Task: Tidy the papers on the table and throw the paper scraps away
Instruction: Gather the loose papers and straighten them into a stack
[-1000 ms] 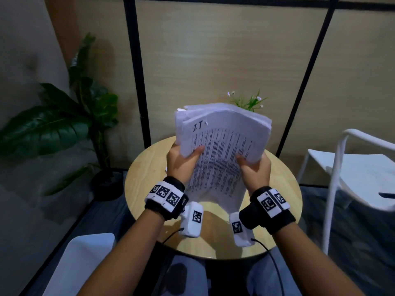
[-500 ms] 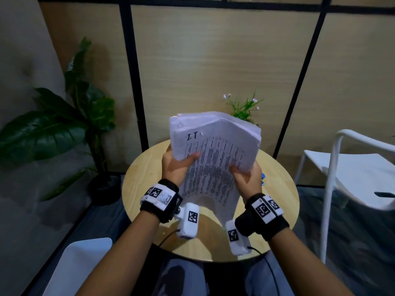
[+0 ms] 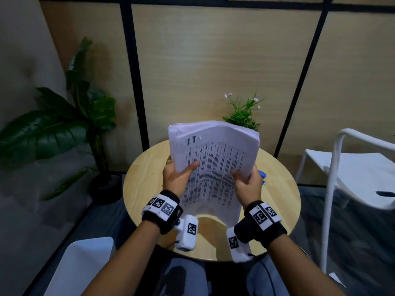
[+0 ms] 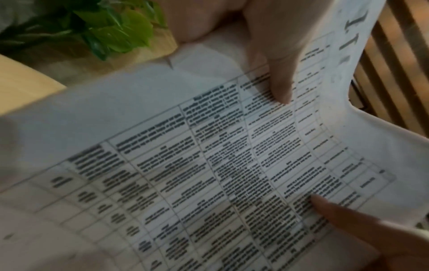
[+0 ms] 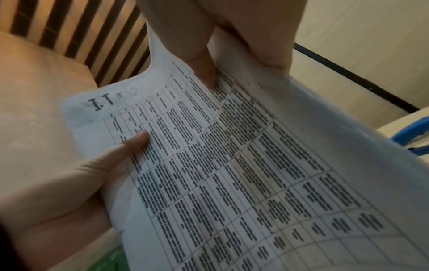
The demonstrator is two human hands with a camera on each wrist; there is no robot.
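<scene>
**A:** Above the round wooden table [image 3: 141, 184], what are the hands doing?

**B:** Both grip one thick stack of papers [image 3: 213, 159], held upright on its lower edge. The left hand [image 3: 176, 178] holds the left side, thumb across the printed top sheet and fingers curled behind. The right hand [image 3: 249, 184] holds the right side the same way. The wrist views show each thumb pressed on a page of small tables headed "I.T".

**B:** The sheets bow outward in the middle.

**A:** What has changed?

**B:** Over the last second the stack has come down from a higher hold, and its bottom edge now looks to meet the table, though contact is hard to confirm. I judge this to be squaring the edges by tapping.

**A:** And the scraps?

**B:** None are visible here. A blue object [image 3: 261, 175] lies on the table just behind the right hand, and a small flowering plant [image 3: 242, 116] stands beyond the stack. Throwing scraps away seems not yet done.
</scene>
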